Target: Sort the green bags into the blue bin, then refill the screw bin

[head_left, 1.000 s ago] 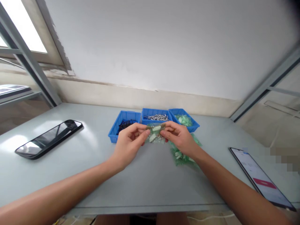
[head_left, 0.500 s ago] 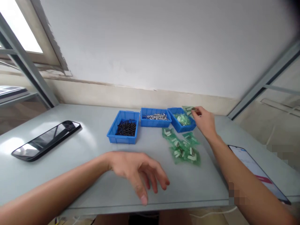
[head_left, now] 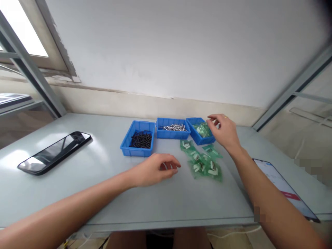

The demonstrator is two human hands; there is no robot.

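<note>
A grey tabletop point(head_left: 103, 193) is backed by a pale wall point(head_left: 166, 52) and flanked by metal posts. Three blue bins point(head_left: 138, 152) are lined up near the wall; green packets point(head_left: 204, 164) are spread before them. Open surface is left toward the front edge. The left hand point(head_left: 155, 169), loosely curled, is held empty; the right hand point(head_left: 223, 129) is held part-open beside the right-hand bin.

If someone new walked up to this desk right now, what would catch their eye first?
Probably the three blue bins near the wall: the left one with dark screws, the middle one with silvery ones, the right one with green packets. Next, the loose pile of green packets in front of them, between the left hand and right hand.
</note>
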